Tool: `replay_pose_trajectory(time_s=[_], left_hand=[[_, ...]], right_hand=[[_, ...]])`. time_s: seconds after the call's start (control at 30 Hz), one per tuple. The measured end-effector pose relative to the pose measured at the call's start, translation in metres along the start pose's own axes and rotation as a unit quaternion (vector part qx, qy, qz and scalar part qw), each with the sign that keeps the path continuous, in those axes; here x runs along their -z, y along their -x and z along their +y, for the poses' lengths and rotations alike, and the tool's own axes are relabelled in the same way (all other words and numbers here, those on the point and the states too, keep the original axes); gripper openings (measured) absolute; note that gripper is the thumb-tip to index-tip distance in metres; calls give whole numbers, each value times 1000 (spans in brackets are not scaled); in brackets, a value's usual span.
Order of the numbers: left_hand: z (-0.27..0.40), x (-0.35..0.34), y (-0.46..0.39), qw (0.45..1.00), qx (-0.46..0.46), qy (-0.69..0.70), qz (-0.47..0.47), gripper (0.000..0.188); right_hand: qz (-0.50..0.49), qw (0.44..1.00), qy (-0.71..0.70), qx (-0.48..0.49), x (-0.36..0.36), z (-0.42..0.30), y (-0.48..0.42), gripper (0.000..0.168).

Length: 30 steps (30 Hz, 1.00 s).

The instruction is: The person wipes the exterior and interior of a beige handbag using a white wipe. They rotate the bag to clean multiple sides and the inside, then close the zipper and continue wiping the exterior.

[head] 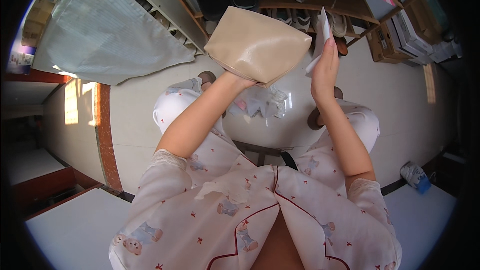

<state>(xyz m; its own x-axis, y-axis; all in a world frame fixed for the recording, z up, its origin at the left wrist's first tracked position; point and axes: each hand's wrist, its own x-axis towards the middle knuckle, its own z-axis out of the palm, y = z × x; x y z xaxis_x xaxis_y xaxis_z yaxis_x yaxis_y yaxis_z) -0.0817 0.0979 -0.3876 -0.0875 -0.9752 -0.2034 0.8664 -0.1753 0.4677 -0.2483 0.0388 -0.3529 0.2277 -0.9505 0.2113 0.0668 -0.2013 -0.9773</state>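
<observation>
My left hand holds up a beige, glossy leather-like bag in front of me. The bag's smooth, boxy side faces me. The fingers of this hand are hidden by the bag, and I cannot tell whether they are inside it or behind it. To the right of the bag, my right hand is raised with a thin white sheet, perhaps a tissue or wipe, pressed along its palm side. A small gap separates the sheet from the bag.
Crumpled clear plastic lies on the tiled floor between my feet. Ahead is a wooden shoe rack holding several shoes. Cardboard boxes stand at right, and a pale cloth drapes at left. A blue-and-white package sits at lower right.
</observation>
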Motion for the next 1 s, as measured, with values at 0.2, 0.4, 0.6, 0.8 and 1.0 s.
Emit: replay_pose_trajectory(time_s=[0.2, 0.4, 0.6, 0.8, 1.0], left_hand=[[-14, -29, 12, 970, 41, 235, -52, 44], [-4, -52, 15, 972, 43, 140, 186, 41], [7, 16, 7, 977, 14, 187, -103, 40], [20, -27, 20, 983, -23, 182, -28, 41], [10, -15, 9, 982, 30, 184, 35, 33]], right_hand=[[-158, 939, 200, 231, -19, 13, 9, 38], [-253, 944, 68, 200, -27, -1, 28, 40], [-386, 922, -6, 28, -3, -7, 12, 40], [23, 947, -286, -146, 30, 12, -26, 40], [-33, 960, -250, -119, 4, 7, -8, 47]])
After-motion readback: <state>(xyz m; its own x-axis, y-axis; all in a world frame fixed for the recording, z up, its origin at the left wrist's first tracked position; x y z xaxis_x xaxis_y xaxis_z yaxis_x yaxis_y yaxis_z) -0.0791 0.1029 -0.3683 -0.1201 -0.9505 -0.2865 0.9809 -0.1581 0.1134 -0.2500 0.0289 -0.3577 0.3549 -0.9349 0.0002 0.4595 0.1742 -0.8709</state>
